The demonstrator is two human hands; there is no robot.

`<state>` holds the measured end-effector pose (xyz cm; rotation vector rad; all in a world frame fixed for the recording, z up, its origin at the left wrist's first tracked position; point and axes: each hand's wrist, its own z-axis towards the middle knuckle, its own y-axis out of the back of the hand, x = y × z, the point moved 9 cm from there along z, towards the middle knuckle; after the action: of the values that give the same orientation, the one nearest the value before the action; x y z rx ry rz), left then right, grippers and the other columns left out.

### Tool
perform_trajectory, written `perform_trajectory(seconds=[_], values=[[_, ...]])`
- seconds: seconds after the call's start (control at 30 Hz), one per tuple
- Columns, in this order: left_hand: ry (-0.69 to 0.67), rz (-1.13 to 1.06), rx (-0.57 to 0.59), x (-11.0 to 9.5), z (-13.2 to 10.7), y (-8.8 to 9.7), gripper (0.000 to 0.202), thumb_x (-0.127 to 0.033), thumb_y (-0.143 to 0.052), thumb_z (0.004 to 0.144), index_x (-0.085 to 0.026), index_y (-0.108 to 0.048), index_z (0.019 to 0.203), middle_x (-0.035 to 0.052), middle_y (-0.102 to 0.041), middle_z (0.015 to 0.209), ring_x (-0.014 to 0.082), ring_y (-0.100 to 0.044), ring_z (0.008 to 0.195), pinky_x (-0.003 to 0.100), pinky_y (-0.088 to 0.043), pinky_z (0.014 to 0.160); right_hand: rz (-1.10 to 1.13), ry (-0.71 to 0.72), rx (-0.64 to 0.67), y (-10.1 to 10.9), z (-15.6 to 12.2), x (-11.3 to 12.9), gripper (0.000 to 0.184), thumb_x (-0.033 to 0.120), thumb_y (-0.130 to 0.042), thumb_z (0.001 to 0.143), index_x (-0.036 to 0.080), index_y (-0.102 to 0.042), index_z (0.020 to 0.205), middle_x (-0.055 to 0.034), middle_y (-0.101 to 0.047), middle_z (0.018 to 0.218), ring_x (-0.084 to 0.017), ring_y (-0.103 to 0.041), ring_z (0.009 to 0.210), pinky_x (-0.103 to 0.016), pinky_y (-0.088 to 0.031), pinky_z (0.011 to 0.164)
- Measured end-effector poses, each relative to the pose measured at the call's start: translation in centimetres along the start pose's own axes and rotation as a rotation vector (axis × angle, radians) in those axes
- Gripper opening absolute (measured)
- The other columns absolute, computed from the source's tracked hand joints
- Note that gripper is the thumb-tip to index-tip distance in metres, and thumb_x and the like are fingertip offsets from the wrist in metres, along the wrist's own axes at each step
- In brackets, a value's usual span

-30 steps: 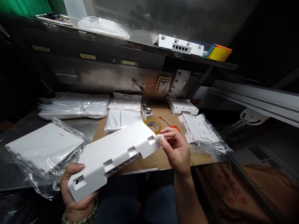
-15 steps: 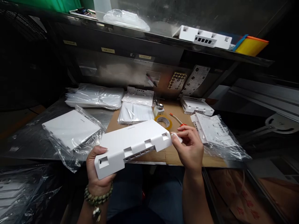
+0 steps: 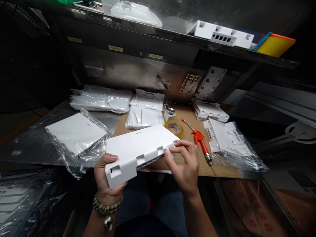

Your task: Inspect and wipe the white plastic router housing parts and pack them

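A white plastic router cover point(image 3: 138, 140), with square cut-outs and a row of port openings along its near edge, is held tilted above the table. My left hand point(image 3: 111, 174) grips its left end, thumb on top and fingers underneath. At its right end, my right hand point(image 3: 184, 164) is closed in a pinch against the port edge. A bit of a small white wad point(image 3: 169, 153) shows between those fingers; its material is hard to make out. Right of that hand lies a red air blow gun point(image 3: 201, 141) with a thin metal nozzle.
Yellow tape point(image 3: 181, 130) and a small white bottle point(image 3: 169, 115) stand behind the cover. Bagged covers lie left point(image 3: 76, 133) and right point(image 3: 229, 140). Stacked plastic bags point(image 3: 101, 100) are at the back. Another cover point(image 3: 222, 36) sits on the overhead shelf.
My right hand has moved left, from beyond the cover's right end onto its port edge, with the white wad. The blow gun now shows fully. My left hand keeps its grip.
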<state>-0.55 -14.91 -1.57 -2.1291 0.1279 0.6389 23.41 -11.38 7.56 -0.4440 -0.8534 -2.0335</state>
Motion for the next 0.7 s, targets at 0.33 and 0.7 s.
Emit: perform_trajectory(seconds=[0.33, 0.7], values=[[0.070, -0.050, 0.059, 1.8, 0.0, -1.1, 0.055, -0.009, -0.057, 0.059, -0.014, -0.069, 0.112, 0.0029, -0.075, 0.073, 0.0314, -0.078, 0.080, 0.045, -0.067, 0.078, 0.144, -0.041, 0.072, -1.5, -1.1, 1.0, 0.008, 0.022, -0.074, 0.089, 0.028, -0.071, 0.091, -0.0045, -0.061, 0.104, -0.025, -0.059, 0.102, -0.045, -0.049, 0.095], [0.109, -0.080, 0.156, 2.8, -0.1, -1.7, 0.047, -0.011, -0.061, 0.060, -0.015, -0.073, 0.105, 0.0040, -0.078, 0.079, 0.0318, -0.078, 0.082, 0.045, -0.066, 0.082, 0.141, 0.034, 0.125, -3.3, -2.1, 3.7, 0.007, 0.016, -0.074, 0.089, 0.022, -0.071, 0.091, -0.0049, -0.060, 0.100, -0.021, -0.058, 0.099, -0.038, -0.049, 0.089]])
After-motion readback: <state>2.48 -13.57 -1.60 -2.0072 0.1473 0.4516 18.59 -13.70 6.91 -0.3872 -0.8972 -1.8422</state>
